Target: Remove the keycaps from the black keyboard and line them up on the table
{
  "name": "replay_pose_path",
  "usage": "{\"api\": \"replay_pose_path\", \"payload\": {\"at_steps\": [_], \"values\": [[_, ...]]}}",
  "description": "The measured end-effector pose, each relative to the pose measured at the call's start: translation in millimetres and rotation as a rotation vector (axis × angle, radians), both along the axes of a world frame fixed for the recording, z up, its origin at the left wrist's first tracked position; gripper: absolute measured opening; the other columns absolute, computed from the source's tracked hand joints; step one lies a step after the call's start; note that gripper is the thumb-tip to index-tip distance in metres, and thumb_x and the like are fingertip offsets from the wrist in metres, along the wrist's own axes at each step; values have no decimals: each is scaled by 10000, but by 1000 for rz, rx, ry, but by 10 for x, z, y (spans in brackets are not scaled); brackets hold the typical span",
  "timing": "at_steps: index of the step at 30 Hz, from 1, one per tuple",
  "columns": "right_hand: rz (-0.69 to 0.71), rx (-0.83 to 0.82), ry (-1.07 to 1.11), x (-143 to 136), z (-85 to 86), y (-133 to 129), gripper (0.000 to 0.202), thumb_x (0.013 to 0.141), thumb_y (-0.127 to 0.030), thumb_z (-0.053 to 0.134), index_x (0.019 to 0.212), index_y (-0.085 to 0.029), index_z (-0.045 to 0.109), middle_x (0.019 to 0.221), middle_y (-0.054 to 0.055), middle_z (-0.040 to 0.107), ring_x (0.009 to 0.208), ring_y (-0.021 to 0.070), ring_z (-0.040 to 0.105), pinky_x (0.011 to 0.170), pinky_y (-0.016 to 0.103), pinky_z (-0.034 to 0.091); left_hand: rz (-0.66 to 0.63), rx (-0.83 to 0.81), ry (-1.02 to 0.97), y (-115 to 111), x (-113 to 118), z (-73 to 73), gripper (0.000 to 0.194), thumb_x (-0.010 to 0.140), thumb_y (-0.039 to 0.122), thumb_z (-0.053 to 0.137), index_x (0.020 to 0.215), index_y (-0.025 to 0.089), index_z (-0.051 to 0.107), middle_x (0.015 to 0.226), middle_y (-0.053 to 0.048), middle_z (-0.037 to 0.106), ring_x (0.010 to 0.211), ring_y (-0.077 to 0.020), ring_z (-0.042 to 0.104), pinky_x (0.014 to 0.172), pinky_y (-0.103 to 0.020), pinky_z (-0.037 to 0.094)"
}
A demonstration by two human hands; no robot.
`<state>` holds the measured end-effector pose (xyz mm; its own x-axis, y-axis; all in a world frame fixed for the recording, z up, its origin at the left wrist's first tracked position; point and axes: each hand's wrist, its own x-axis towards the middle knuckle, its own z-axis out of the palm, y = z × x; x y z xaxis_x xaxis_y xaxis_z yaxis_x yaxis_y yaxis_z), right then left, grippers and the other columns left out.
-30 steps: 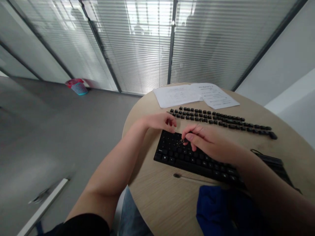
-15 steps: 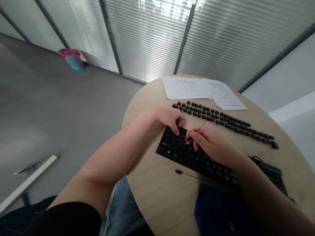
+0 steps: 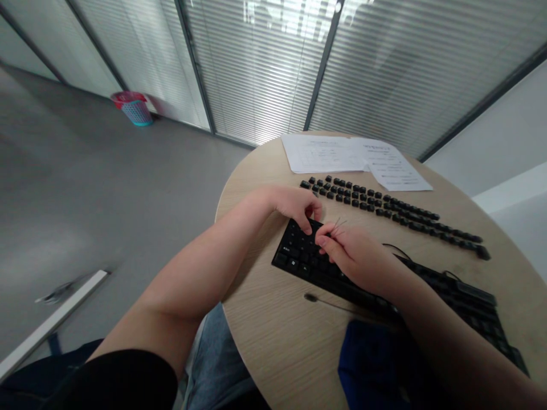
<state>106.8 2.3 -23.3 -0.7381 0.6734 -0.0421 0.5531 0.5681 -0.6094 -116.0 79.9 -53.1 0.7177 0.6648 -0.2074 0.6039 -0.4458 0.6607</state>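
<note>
Parted left fingers point(image 3: 307, 226) touch keyboard point(image 3: 316, 274) edge beside bare table point(image 3: 256, 279); right fingers point(image 3: 328, 247) pinch wires point(image 3: 340, 222)

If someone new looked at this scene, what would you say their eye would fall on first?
Most likely the rows of loose black keycaps lined up across the round table, between the white papers and the keyboard. Next, perhaps, the two hands over the keyboard's left end: the left hand at its far edge, the right hand pinching a thin wiry tool. The red-and-blue bin also stands out at upper left.
</note>
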Motion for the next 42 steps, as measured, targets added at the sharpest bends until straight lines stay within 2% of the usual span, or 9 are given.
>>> {"api": "replay_pose_path", "payload": {"at_steps": [4,10,15,21,25,29,32,35,42], "values": [[19,49,65,6,-114,14,212,1043,-321,511,965,-210,674,811,40,720,754,204,660,724,332,434,10,-13,-35,5,-11,-35,340,664,374,841,932,199,728,785,23,629,754,-163,544,678,-294,379],[39,91,131,40,-287,78,122,1001,-309,563,966,-211,628,706,-6,601,642,183,559,691,333,428,33,-81,-98,35,-33,-97,328,628,390,869,869,214,732,747,36,632,739,-161,545,679,-295,379],[5,104,209,46,-376,71,142,1010,-330,557,959,-209,612,699,-7,606,606,177,551,665,327,440,47,-138,-95,68,-15,-116,354,591,394,868,859,202,737,739,41,654,757,-172,575,716,-302,432],[81,210,233,36,-433,14,123,1025,-284,547,961,-212,623,903,68,728,859,235,683,832,367,513,80,-171,-60,146,18,-155,412,513,385,897,853,214,741,697,63,645,727,-167,577,703,-299,440],[137,243,209,31,-440,-15,125,1027,-282,560,958,-206,633,950,92,742,897,246,693,857,378,521,106,-175,-66,162,17,-181,432,488,375,894,857,215,737,685,72,626,712,-158,556,697,-295,437],[88,224,265,43,-477,-9,133,1032,-311,559,979,-210,628,922,80,737,865,241,694,835,371,518,106,-176,-99,66,-15,-188,435,551,402,865,912,202,729,756,52,668,762,-173,590,729,-303,460],[8,187,319,53,-506,10,128,1033,-316,545,1001,-218,620,853,49,717,790,225,683,796,358,516,96,-157,-142,-63,-52,-193,480,648,412,832,1059,188,725,919,7,727,899,-211,645,821,-334,493],[8,199,346,54,-520,3,117,1030,-310,537,994,-227,612,833,43,703,780,226,677,805,363,516,77,-142,-167,-167,-76,-200,557,648,366,864,1152,189,707,1062,-26,747,1015,-246,661,904,-366,501],[13,299,363,49,-563,-53,133,1033,-309,514,991,-224,608,903,86,724,860,259,698,830,383,530,86,-129,-163,-193,-67,-203,583,629,343,879,1158,183,692,1056,-33,736,1016,-268,651,926,-400,492]]}}
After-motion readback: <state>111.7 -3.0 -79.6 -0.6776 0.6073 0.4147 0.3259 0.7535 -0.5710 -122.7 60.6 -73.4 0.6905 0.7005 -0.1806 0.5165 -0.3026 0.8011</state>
